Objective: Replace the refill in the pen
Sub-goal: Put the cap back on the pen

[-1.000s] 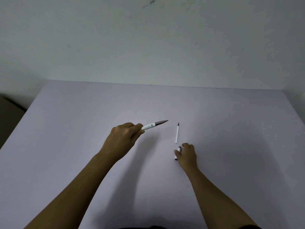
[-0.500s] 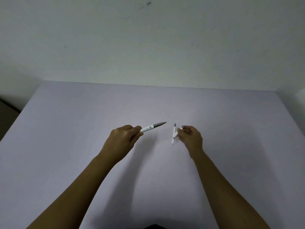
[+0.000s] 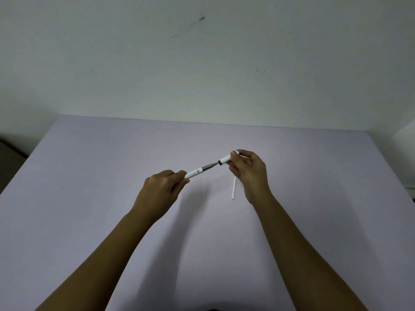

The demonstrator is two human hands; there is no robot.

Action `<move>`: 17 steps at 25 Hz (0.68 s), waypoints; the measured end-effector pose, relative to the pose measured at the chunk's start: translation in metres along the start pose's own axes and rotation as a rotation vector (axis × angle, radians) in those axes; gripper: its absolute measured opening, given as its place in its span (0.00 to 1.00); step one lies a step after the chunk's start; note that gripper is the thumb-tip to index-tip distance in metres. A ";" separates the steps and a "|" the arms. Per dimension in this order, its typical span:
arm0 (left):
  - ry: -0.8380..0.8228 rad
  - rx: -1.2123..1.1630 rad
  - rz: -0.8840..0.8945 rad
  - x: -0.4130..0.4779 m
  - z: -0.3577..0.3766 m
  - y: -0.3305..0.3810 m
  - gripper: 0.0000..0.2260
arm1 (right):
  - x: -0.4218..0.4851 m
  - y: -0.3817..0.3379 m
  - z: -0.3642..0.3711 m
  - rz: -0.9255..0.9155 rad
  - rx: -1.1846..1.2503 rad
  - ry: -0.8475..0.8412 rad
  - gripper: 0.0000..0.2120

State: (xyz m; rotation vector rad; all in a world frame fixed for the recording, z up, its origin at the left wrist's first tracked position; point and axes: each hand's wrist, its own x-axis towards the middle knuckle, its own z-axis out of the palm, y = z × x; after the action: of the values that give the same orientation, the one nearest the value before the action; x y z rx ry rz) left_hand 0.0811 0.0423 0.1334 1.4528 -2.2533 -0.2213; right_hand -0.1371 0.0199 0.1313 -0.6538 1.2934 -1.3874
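My left hand (image 3: 160, 189) grips a white pen (image 3: 198, 172) by its rear end, above the table, with its grey tip pointing up and to the right. My right hand (image 3: 247, 171) pinches a white pen cap (image 3: 225, 160) whose open mouth faces the pen tip and almost touches it. A thin white refill (image 3: 234, 187) lies on the table just below my right hand, its upper end hidden behind the hand.
A pale lilac table (image 3: 89, 198) fills the lower view and ends at a white wall (image 3: 202, 63). The table's left edge drops to a dark floor (image 3: 11, 158). My two forearms cross the near part of the table.
My right hand has risen from the table with the cap and brought it to the pen tip. The refill stays on the table. My left hand has kept hold of the pen.
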 end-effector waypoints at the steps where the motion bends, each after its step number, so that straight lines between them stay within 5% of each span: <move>1: 0.002 0.000 0.000 0.000 0.000 0.000 0.18 | -0.001 0.000 0.001 0.001 0.003 -0.003 0.07; 17: 0.032 -0.005 -0.025 -0.003 -0.003 0.005 0.17 | -0.019 -0.006 0.029 -0.058 -0.146 -0.136 0.07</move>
State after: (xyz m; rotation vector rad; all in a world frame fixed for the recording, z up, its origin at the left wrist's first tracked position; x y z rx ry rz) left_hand 0.0794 0.0469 0.1366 1.4722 -2.2089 -0.2107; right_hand -0.1074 0.0269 0.1491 -0.8764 1.2833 -1.2797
